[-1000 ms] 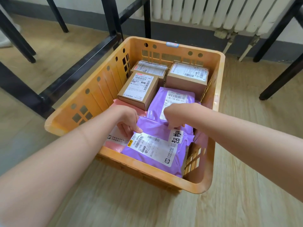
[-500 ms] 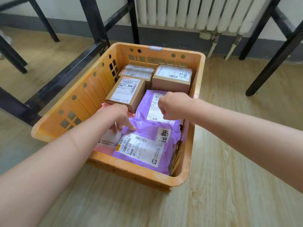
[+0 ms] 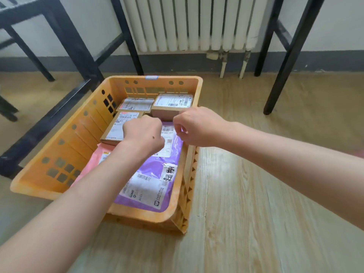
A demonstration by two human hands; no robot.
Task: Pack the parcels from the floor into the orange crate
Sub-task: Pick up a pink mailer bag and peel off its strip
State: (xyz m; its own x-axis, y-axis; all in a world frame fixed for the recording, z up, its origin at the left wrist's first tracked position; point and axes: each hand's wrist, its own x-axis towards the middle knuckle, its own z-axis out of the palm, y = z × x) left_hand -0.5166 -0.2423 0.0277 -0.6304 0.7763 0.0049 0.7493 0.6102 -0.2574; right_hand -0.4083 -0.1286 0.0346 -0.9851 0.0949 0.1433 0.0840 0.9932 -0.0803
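The orange crate point(image 3: 78, 142) stands on the wooden floor. At its far end sit three cardboard boxes with labels point(image 3: 173, 102) point(image 3: 134, 105) point(image 3: 115, 128). Nearer me lie a purple mailer point(image 3: 151, 168) with a white label, a second purple mailer point(image 3: 170, 139) partly under it, and a pink mailer point(image 3: 98, 154) at the left. My left hand point(image 3: 143, 134) hovers over the crate's middle with its fingers curled under, nothing visible in it. My right hand point(image 3: 197, 127) hangs over the right rim, fingers loosely curled and empty.
Black metal table legs point(image 3: 74, 48) and a floor bar point(image 3: 49, 115) run close along the crate's left side. Another black leg point(image 3: 285, 62) stands at the back right. A white radiator point(image 3: 189, 22) with pipes point(image 3: 222, 66) is on the far wall. Wooden floor point(image 3: 256, 194) lies to the right.
Both hands have lifted off the near purple mailer and drawn up over the crate's middle. The view has tilted up, showing more of the wall and radiator.
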